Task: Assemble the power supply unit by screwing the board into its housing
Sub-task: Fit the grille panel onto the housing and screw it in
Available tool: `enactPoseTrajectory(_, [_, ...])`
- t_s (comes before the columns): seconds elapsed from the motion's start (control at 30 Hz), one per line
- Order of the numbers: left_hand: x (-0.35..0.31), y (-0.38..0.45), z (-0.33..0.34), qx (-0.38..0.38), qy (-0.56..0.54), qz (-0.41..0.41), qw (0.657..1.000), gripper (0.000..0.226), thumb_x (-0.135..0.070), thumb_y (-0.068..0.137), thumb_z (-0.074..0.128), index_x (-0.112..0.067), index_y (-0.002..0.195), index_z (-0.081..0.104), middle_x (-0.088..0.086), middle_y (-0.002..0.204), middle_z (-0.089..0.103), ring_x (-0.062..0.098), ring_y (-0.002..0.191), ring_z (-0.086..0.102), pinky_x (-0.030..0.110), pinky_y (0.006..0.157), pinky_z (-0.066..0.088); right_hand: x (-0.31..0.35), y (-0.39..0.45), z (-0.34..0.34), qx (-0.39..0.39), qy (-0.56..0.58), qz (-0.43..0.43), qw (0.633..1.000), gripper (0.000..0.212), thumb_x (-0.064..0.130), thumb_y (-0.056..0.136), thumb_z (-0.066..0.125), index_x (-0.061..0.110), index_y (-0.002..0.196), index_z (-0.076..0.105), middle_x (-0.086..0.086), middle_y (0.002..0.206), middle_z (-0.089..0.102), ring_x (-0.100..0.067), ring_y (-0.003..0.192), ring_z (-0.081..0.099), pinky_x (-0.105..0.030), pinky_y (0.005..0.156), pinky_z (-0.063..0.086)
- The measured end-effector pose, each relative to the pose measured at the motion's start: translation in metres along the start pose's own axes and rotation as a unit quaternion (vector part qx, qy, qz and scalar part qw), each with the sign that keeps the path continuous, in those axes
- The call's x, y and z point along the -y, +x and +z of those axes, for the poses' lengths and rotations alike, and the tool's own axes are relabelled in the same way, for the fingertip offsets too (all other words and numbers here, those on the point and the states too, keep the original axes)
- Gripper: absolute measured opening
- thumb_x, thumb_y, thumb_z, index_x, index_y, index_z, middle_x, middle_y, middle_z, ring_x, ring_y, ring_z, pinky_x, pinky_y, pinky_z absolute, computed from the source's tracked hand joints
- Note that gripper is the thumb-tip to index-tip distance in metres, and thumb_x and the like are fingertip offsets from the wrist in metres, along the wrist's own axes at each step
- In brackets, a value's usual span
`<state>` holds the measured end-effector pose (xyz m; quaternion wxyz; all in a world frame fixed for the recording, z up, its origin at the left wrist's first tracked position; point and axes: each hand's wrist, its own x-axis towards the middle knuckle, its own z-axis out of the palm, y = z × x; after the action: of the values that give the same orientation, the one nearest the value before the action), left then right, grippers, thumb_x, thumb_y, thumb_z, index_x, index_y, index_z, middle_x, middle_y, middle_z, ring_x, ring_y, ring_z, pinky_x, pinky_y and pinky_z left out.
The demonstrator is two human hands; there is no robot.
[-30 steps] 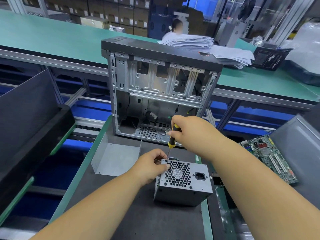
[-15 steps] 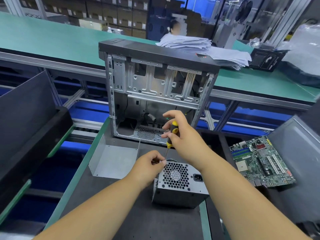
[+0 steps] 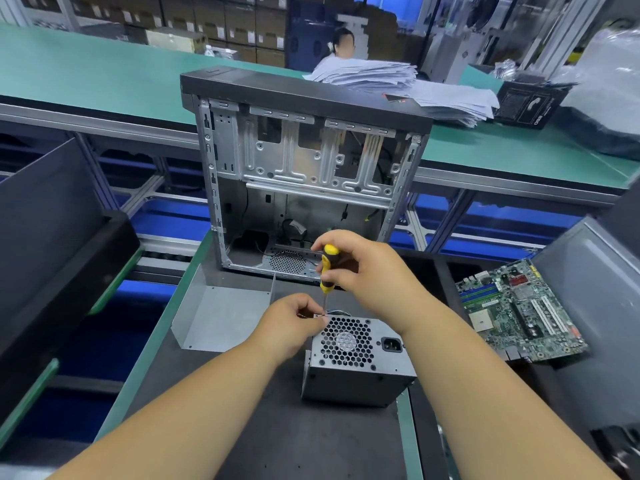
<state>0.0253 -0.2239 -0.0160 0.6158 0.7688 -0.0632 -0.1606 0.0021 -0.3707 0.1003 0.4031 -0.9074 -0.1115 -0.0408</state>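
A grey power supply unit stands on the dark mat, its honeycomb fan grille and power socket facing up. My right hand grips a yellow-and-black screwdriver upright, with the tip down at the unit's top-left corner. My left hand pinches at that same corner beside the shaft; what it holds is too small to tell. The board inside the housing is hidden.
An open computer case stands upright just behind the hands. A bent grey metal cover lies to the left. A green motherboard rests at the right beside a grey panel. A paper stack sits on the far green bench.
The view has shifted slightly, and my right hand has turned a little on the screwdriver handle. Both hands stay at the unit's top-left corner.
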Motion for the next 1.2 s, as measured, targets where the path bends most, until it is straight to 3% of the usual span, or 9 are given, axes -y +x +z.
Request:
enactPoseTrajectory(0.13, [0.003, 0.000, 0.001, -0.004, 0.014, 0.010, 1.000, 0.013, -0.015, 0.083, 0.075, -0.016, 0.077, 0.064, -0.004, 0.069, 0.058, 0.007, 0.060, 0.049, 0.010, 0.054, 0.039, -0.001, 0.001, 0.010, -0.068, -0.102, -0.012, 0.992, 0.029, 0.029, 0.081, 0.078, 0.033, 0.093, 0.051, 0.012, 0.080, 0.060, -0.007, 0.076, 0.056, -0.030, 0.068, 0.049])
enactPoseTrajectory(0.33, [0.007, 0.000, 0.001, -0.007, 0.039, 0.026, 0.999, 0.011, -0.021, 0.084, 0.075, -0.019, 0.080, 0.065, -0.002, 0.071, 0.059, 0.006, 0.058, 0.048, 0.011, 0.053, 0.039, -0.006, 0.005, 0.020, -0.122, -0.185, 0.025, 0.975, 0.033, 0.037, 0.090, 0.067, 0.031, 0.094, 0.035, 0.012, 0.071, 0.047, -0.005, 0.060, 0.047, -0.022, 0.050, 0.035])
enactPoseTrajectory(0.5, [0.011, 0.000, 0.002, -0.006, 0.027, 0.031, 0.999, 0.011, -0.023, 0.084, 0.076, -0.021, 0.082, 0.065, 0.001, 0.071, 0.057, 0.009, 0.058, 0.046, 0.020, 0.058, 0.042, -0.005, 0.001, 0.011, -0.093, -0.147, 0.023, 0.984, 0.057, 0.025, 0.092, 0.065, 0.044, 0.134, 0.031, 0.015, 0.094, 0.057, -0.005, 0.074, 0.056, -0.030, 0.066, 0.050])
enactPoseTrajectory(0.6, [0.014, -0.001, 0.001, 0.004, 0.021, 0.031, 0.999, 0.014, -0.025, 0.081, 0.078, -0.023, 0.083, 0.065, -0.003, 0.068, 0.053, 0.007, 0.056, 0.045, 0.017, 0.058, 0.042, -0.002, 0.001, 0.000, -0.018, -0.142, 0.012, 0.990, 0.044, 0.023, 0.096, 0.059, 0.041, 0.132, 0.040, 0.015, 0.103, 0.057, -0.004, 0.084, 0.058, -0.037, 0.079, 0.053])
enactPoseTrajectory(0.73, [0.014, 0.001, 0.001, 0.007, 0.007, 0.024, 1.000, 0.017, -0.021, 0.078, 0.081, -0.023, 0.081, 0.065, -0.006, 0.067, 0.050, 0.002, 0.052, 0.044, 0.011, 0.055, 0.041, 0.000, -0.002, -0.008, 0.022, -0.073, 0.015, 0.997, 0.051, 0.008, 0.096, 0.054, 0.045, 0.130, 0.043, 0.016, 0.101, 0.061, -0.003, 0.089, 0.062, -0.032, 0.085, 0.052])
enactPoseTrajectory(0.93, [0.015, 0.004, 0.002, 0.008, 0.005, 0.021, 1.000, 0.017, -0.019, 0.078, 0.081, -0.021, 0.079, 0.063, -0.007, 0.064, 0.050, 0.005, 0.052, 0.042, 0.014, 0.053, 0.039, -0.003, -0.008, 0.005, -0.085, -0.184, -0.007, 0.979, 0.023, 0.034, 0.091, 0.066, 0.032, 0.100, 0.045, 0.012, 0.076, 0.051, -0.005, 0.068, 0.050, -0.029, 0.059, 0.043])
enactPoseTrajectory(1.0, [0.016, 0.004, 0.002, 0.009, -0.003, 0.021, 1.000, 0.018, -0.019, 0.078, 0.081, -0.020, 0.078, 0.063, -0.008, 0.062, 0.049, 0.004, 0.049, 0.043, 0.014, 0.051, 0.039, -0.003, -0.007, 0.008, -0.076, -0.194, -0.012, 0.978, 0.023, 0.034, 0.094, 0.061, 0.032, 0.106, 0.042, 0.012, 0.081, 0.052, -0.006, 0.068, 0.051, -0.032, 0.059, 0.044])
enactPoseTrajectory(1.1, [0.017, 0.005, 0.002, 0.010, -0.011, 0.018, 1.000, 0.018, -0.019, 0.078, 0.081, -0.019, 0.079, 0.063, -0.009, 0.062, 0.050, 0.004, 0.050, 0.044, 0.014, 0.051, 0.040, 0.002, -0.005, 0.006, -0.009, -0.096, 0.008, 0.995, 0.034, 0.019, 0.097, 0.057, 0.037, 0.121, 0.042, 0.017, 0.101, 0.058, -0.004, 0.085, 0.059, -0.032, 0.078, 0.052])
enactPoseTrajectory(1.2, [0.017, 0.005, 0.001, 0.009, -0.010, 0.019, 1.000, 0.019, -0.020, 0.078, 0.081, -0.019, 0.079, 0.062, -0.007, 0.065, 0.051, 0.005, 0.053, 0.045, 0.015, 0.053, 0.041, 0.005, -0.005, 0.005, 0.000, -0.076, 0.006, 0.997, 0.047, 0.014, 0.095, 0.059, 0.046, 0.126, 0.044, 0.017, 0.098, 0.063, -0.002, 0.086, 0.060, -0.026, 0.081, 0.051])
